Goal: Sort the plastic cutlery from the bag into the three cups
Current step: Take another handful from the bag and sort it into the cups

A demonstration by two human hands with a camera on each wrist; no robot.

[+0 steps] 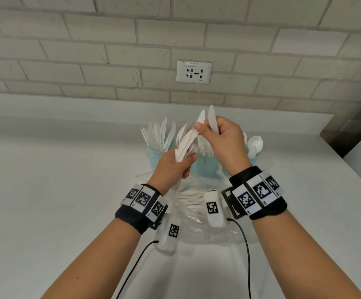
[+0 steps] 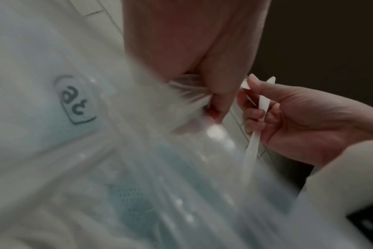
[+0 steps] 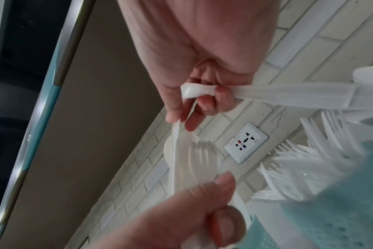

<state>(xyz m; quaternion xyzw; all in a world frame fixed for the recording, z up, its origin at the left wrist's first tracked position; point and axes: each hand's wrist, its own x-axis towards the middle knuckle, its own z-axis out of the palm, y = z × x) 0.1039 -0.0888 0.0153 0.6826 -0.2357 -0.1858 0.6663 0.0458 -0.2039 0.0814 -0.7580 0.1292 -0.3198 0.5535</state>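
Fingers of the right hand [image 1: 225,139] are curling round two white knives [image 1: 211,119] and pinching a third out of the mixed bunch [image 1: 186,145], which the left hand [image 1: 173,162] is gripping by the handles, likely so pieces can be drawn out singly above the three teal cups [image 1: 205,167]; the clear bag [image 1: 199,223] is lying on the counter [image 1: 67,180] just before them, some cutlery remaining inside

The setting I am working in is a kitchen-type counter area: a white countertop [image 1: 45,169] runs up to a wall of pale brick-pattern tiles [image 1: 89,50], with a white multi-standard socket plate [image 1: 194,72] fixed just above the counter line. Three teal perforated cups [image 1: 156,156] holding white plastic cutlery stand against that wall, consistent with a domestic or pantry space
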